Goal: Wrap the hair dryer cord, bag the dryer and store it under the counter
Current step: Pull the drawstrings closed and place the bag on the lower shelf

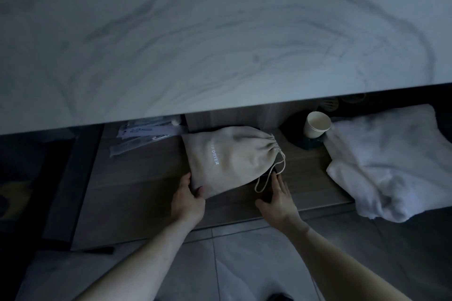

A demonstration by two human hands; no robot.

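The left hand [187,199] is pinching the bottom corner of the drawstring bag [227,159]; the right hand [277,199] is hovering spread and released beside its cord loop [267,178]. The bag is lying on the shelf [137,178] beneath the table [195,44], so storing seems underway; next probably calls for nudging it deeper.

The counter [220,32] overhangs a low shelf [146,190] set just above the tiled floor [244,252]. On the shelf, the drawstring bag [227,156] lies on its side at the middle, its cinched mouth to the right with the cord loop [269,176] trailing forward. Behind and left of the bag lie flat sachets [144,137]. Right of it a paper cup [316,124] stands tilted on a tray [305,142], and farther right folded towels [391,161] overhang the shelf's front edge. The left hand [188,200] touches the bag's near-left corner; the right hand [278,198] rests just before the cord loop.
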